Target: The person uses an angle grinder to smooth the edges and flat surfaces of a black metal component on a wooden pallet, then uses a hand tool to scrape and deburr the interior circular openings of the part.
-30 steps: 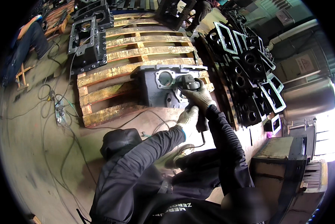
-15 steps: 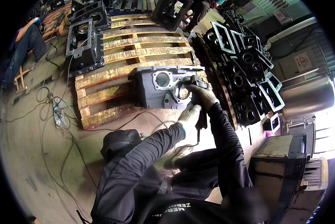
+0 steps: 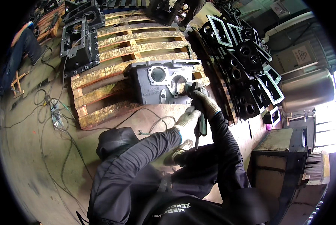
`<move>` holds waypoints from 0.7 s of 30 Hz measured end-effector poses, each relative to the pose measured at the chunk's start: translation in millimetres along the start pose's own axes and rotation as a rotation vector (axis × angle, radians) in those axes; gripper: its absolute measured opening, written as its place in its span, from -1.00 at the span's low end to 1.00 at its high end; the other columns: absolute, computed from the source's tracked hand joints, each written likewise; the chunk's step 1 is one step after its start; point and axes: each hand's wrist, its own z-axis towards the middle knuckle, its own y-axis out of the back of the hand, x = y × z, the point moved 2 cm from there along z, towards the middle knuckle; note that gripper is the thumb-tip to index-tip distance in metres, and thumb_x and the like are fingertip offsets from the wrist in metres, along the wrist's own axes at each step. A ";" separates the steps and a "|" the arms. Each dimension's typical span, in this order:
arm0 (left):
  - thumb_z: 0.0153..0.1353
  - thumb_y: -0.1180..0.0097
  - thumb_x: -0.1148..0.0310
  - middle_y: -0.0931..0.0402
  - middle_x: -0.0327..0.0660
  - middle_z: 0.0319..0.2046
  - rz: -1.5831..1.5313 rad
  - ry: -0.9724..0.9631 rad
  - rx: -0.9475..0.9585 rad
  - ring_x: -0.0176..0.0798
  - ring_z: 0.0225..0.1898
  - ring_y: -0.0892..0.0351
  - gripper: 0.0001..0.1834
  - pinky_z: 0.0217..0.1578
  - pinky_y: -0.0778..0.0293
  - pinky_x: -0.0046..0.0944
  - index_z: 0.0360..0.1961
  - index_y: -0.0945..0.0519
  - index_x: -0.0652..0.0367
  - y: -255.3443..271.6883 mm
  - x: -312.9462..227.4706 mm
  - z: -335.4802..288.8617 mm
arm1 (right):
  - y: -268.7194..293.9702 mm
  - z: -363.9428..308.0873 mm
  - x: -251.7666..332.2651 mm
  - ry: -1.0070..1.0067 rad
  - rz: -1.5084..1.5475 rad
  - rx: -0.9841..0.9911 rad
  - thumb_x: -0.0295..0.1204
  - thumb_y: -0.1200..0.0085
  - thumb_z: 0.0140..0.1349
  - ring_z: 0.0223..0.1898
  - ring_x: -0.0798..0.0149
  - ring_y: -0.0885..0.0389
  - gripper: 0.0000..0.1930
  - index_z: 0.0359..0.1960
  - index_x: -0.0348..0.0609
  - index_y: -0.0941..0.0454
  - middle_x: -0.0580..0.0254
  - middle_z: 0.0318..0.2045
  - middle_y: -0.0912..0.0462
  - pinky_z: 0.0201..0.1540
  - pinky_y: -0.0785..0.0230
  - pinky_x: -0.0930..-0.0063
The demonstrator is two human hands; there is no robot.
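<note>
- Floor (image 3: 29, 146): pale, marked by dark smears, crossed at left by looping cables.
- Wooden pallet (image 3: 141, 35): spaced slats, worn and stained, laid in front of the person.
- Dark castings (image 3: 246, 57): ranked along the right of the pallet, several bearing pale-edged rectangular frames.
- Metal tank (image 3: 306, 90): rounded and silvery, at far right beyond the castings.
- Grey casting (image 3: 142, 84): box-shaped, at the near right part of the pallet, its flanged edge away from the person; the near face carries two round openings.
- Black housing (image 3: 80, 59): open-topped, bolted along its base, beside the pallet at upper left.
- Handheld tool (image 3: 202, 123): dark, elongated, its head close to the right end of the grey casting; whether they touch cannot be told.
- Right hand (image 3: 206, 102): gloved, wrapped around the tool near its head.
- Left hand (image 3: 187, 118): gloved, fingers curled against the tool's body, just below the right hand; their exact grip is partly hidden.
- Power strip (image 3: 56, 115): on the floor, left of the pallet.
</note>
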 end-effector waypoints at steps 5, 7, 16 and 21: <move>0.42 0.09 0.32 -0.48 -0.10 0.00 -0.007 0.093 0.086 -0.17 0.00 -0.54 -0.54 0.05 -0.50 -0.17 0.29 -0.29 0.22 -4.6 -10.4 -35.7 | 4.4 -20.1 -19.0 -0.044 0.070 0.044 -0.22 -0.24 0.28 -0.37 0.33 -0.61 -0.63 0.00 -0.17 -0.51 0.25 -0.37 -0.62 -0.28 -0.53 0.47; 0.43 0.07 0.32 -0.46 -0.08 0.03 -0.050 0.085 0.074 -0.18 0.05 -0.52 -0.51 0.11 -0.49 -0.17 0.32 -0.25 0.24 4.7 -1.2 -42.4 | -3.5 -26.8 -25.7 -0.038 0.070 0.044 -0.22 -0.23 0.29 -0.37 0.32 -0.62 -0.63 0.00 -0.18 -0.51 0.23 -0.38 -0.62 -0.27 -0.53 0.45; 0.35 0.07 0.26 -0.58 -0.07 -0.14 0.100 0.245 -0.220 -0.20 -0.09 -0.56 -0.64 -0.01 -0.47 -0.18 -0.03 -0.52 0.35 3.3 -42.2 -77.5 | -53.4 -43.0 -13.8 0.168 -0.162 -0.124 -0.33 -0.40 0.09 -0.34 0.32 -0.62 -0.14 0.37 -0.14 -0.12 0.12 -0.23 -0.60 -0.28 -0.56 0.43; 0.39 0.12 0.21 -0.57 -0.09 -0.27 0.233 0.120 -0.269 -0.16 -0.31 -0.48 -0.65 -0.27 -0.45 -0.12 -0.13 -0.52 0.33 17.8 -31.6 -65.5 | -77.5 -27.6 -24.9 0.267 -0.567 -0.155 -0.27 -0.48 -0.02 -0.10 0.15 -0.67 -0.02 0.40 -0.08 -0.10 -0.04 -0.08 -0.63 -0.05 -0.57 0.31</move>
